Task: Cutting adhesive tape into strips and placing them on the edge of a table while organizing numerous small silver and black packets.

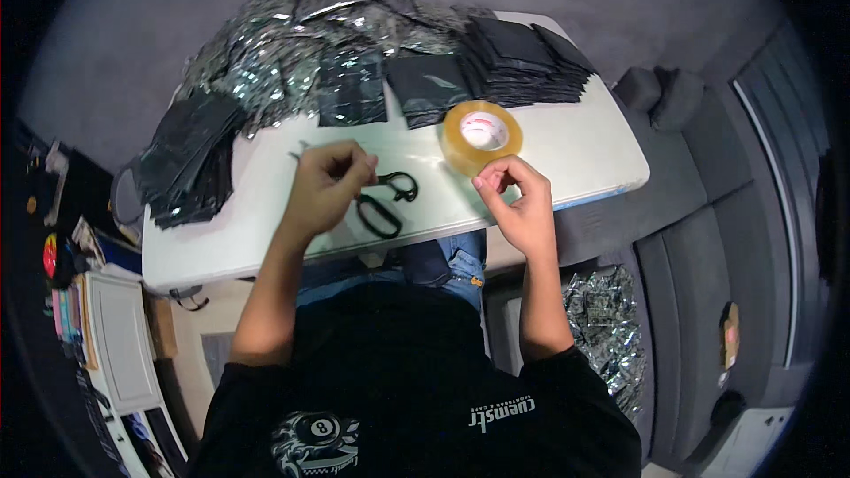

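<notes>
Above the front part of the white table (584,146), my left hand (329,190) is closed in a pinch. Whatever it holds, if anything, is too small or clear to make out. Black-handled scissors (381,217) lie on the table beside and partly beneath that hand, which hides their middle; the blade tips show past it. My right hand (522,208) has thumb and forefinger pinched at the lower edge of a roll of clear yellowish tape (456,146). The roll has a white core, and its opening faces up toward me.
A big heap of shiny silvery pouches (266,62) covers the table's back left. Dark flat packets are stacked at the far right (522,53), the middle (429,84) and the left (190,155). More silvery pouches (606,319) lie low on the right, near a grey sofa (686,212).
</notes>
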Demonstrator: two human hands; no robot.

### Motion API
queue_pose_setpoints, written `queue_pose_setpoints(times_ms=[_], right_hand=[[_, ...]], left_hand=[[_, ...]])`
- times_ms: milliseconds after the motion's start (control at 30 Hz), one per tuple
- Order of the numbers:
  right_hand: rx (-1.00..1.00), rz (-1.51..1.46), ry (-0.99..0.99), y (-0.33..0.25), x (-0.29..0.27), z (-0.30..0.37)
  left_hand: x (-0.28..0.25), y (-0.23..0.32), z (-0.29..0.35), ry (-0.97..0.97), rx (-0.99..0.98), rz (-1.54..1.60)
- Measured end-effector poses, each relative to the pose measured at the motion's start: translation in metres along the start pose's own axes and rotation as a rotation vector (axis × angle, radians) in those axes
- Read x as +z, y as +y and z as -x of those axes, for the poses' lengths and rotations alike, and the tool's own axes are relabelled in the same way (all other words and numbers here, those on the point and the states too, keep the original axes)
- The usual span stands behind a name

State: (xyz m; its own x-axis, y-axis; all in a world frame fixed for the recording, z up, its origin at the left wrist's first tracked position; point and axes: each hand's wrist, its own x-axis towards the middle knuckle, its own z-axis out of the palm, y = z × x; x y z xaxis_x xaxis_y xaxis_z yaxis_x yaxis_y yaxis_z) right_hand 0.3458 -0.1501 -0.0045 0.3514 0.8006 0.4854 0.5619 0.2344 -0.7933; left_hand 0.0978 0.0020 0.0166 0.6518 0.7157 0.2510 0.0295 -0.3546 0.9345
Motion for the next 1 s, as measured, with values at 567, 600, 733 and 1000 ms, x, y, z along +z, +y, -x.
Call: queue_pose_setpoints(times_ms=[567, 600, 733, 1000], right_hand=[[-0.485, 0.294, -0.285, -0.027, 0.157, -0.087], [-0.534, 0.359, -0.319, -0.026, 0.164, -0.091], [-0.555, 0.461, -0.398, -0.009, 0.185, -0.099], [-0.645, 0.439, -0.411, 0.002, 0.199, -0.111]], left_hand=[[-0.103, -0.091, 0.02, 0.468, 0.108, 0.043], [-0.105, -0.092, 0.017, 0.447, 0.13, -0.043], [-0.099, -0.062, 0.012, 0.383, 0.121, -0.357], [-0.056, -0.062, 0.03, 0.071, 0.374, -0.731]])
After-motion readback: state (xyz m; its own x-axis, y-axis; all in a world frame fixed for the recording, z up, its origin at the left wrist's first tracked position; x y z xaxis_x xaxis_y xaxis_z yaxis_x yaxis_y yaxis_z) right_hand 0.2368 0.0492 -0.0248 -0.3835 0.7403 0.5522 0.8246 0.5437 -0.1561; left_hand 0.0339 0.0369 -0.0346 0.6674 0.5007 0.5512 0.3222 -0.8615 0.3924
